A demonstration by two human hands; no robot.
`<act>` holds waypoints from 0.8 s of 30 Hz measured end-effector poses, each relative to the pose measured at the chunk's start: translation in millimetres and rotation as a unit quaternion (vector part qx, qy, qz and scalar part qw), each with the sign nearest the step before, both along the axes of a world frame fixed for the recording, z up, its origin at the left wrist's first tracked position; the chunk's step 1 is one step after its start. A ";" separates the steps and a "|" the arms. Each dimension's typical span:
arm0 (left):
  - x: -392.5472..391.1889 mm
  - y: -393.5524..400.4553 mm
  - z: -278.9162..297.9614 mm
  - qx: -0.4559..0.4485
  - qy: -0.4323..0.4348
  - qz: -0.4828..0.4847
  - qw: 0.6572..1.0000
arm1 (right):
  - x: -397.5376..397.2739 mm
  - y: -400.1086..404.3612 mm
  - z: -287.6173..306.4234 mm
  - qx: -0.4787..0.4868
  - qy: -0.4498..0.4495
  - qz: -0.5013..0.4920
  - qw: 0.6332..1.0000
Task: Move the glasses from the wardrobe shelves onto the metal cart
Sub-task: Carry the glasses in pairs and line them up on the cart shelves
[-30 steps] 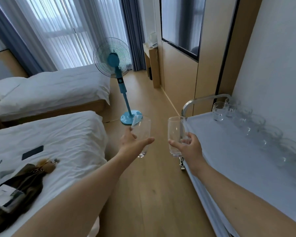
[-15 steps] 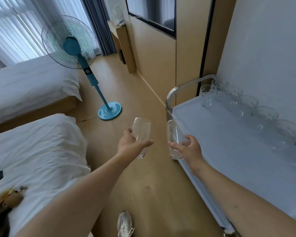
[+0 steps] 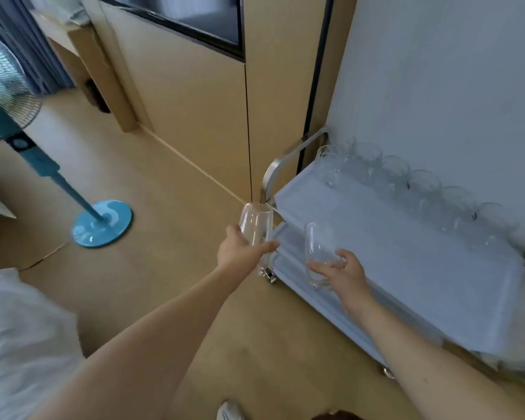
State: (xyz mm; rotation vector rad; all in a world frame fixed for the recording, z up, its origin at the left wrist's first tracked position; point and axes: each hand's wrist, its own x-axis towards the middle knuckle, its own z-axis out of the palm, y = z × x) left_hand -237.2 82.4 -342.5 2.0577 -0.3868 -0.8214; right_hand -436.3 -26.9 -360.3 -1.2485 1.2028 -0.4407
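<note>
The left hand (image 3: 240,253) gripped a tall glass (image 3: 255,227) around its lower part, thumb to the right and fingers behind it, the glass leaning slightly and held over the floor (image 3: 170,207) just beside the cart's (image 3: 422,268) near-left corner. The right hand (image 3: 344,271) gripped a second glass (image 3: 317,253), fingers curled round its lower half, the rim rising above the hand; this glass hung over the cart's left edge, and whether its base touched the shelf could not be told. A row of glasses (image 3: 406,183) stood along the cart's far side against the wall (image 3: 437,71). A blue fan (image 3: 100,222) stood on the floor to the left, well apart.
</note>
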 end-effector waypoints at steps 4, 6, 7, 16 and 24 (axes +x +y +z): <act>12.8 3.5 -27.5 0.009 0.035 -0.035 0.999 | 0.9 25.4 -22.3 0.020 0.041 -0.049 0.998; 13.3 3.6 -41.0 0.018 0.056 -0.052 0.997 | -0.9 35.9 -33.3 0.043 0.054 -0.074 0.995; 12.1 3.3 -47.3 0.024 0.065 -0.060 0.996 | -1.8 39.6 -37.3 0.046 0.058 -0.088 0.993; 4.7 1.2 -82.4 0.086 0.103 -0.068 0.989 | 3.3 34.4 -77.9 0.079 0.062 -0.105 0.989; 3.8 -33.5 -97.0 0.157 0.064 -0.076 0.983 | 2.4 21.4 -113.9 0.128 0.004 -0.123 0.984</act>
